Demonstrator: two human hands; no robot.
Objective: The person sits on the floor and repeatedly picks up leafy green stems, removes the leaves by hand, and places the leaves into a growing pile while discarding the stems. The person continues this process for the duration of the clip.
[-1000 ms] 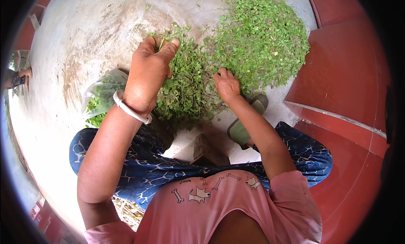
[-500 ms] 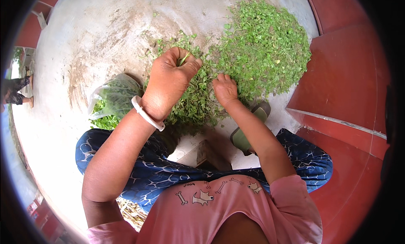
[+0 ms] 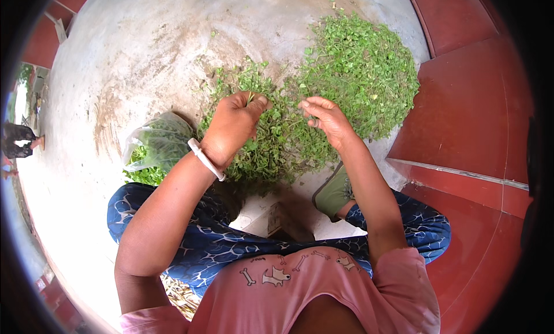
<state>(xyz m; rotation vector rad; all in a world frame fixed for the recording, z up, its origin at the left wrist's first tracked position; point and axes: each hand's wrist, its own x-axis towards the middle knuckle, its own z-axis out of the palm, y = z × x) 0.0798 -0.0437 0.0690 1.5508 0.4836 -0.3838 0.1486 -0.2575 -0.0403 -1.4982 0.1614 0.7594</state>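
Landmark taken: the loose heap of leafy greens [image 3: 271,143] spread on the concrete floor [image 3: 144,51].

Far left of the heap: a clear plastic bag [image 3: 156,143], crumpled, thin, glossy, holding more green leaves, mouth sagging open toward the floor. Lying just beside the heap's left edge.

Over the heap's left half: left hand [image 3: 234,126], closed into a loose fist around a thin green sprig [image 3: 250,97], stalk tip showing between thumb and fingers, its long axis running roughly away from the body. White bangle [image 3: 206,159] on that wrist, smooth and rigid.

Over the heap's middle: right hand [image 3: 326,117], fingers drawn narrow and curled in a pinch; whether anything is held between them cannot be told. Sprig lies to the left of this hand, near but apart; left hand already on it, so clearly the nearer.

Right of and beyond the heap: a second, wider mound of plucked leaves [image 3: 363,68], finer, brighter, flatter, edges touching the heap. Red painted step [image 3: 473,109] further right, smooth and hard.

Near side of the heap: an olive green sandal [image 3: 334,190], blue patterned fabric across the knees.
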